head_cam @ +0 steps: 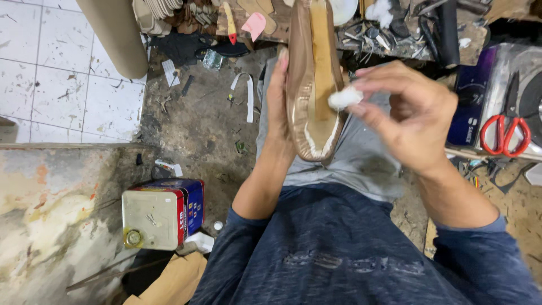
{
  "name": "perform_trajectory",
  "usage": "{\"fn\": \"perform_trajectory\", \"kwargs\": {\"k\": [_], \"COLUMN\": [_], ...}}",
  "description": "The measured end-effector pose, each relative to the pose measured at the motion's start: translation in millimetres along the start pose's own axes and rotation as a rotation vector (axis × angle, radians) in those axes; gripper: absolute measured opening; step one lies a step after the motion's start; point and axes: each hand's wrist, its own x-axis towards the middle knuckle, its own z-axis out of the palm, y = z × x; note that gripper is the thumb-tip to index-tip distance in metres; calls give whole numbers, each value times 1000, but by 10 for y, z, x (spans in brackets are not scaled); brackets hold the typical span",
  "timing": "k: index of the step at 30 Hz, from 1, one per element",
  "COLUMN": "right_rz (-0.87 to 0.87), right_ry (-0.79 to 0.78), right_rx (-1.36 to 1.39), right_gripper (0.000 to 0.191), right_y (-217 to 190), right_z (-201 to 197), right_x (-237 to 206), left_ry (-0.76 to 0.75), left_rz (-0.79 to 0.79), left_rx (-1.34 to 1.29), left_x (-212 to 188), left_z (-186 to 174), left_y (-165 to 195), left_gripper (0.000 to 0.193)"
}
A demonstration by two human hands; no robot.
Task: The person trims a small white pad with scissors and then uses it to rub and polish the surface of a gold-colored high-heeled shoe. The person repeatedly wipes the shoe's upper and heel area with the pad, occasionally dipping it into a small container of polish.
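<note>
Dirty, scrap-strewn floor (pixel 209 121); white tiles (pixel 62 73) left; cluttered, perhaps wooden, bench (pixel 406 39).

Shoe upper (pixel 297 85): tan leather, smooth, slight sheen; insole board (pixel 323 56) matt, fibrous, pale. White wad (pixel 344 98) in right hand (pixel 406 116) looks like soft cotton. Glue tin (pixel 161 213): painted metal, glossy, scuffed. Scissors (pixel 505 133): red plastic grips. Floor (pixel 197 124): rough, dusty concrete.
</note>
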Motion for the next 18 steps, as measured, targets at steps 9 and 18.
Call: {"fn": "perform_trajectory", "kwargs": {"k": [9,18], "right_rz": [200,-9], "right_ry": [73,65], "right_rx": [269,-7], "right_gripper": [20,19], "right_y": [303,238], "right_z": [-44,-38], "right_x": [-85,-58], "left_ry": [-124,-156], "left_rz": [208,546], "left_rx": [-1,419], "left_x": [-88,-99], "left_z": [103,180], "left_y": [-219,-314], "left_gripper": [68,60]}}
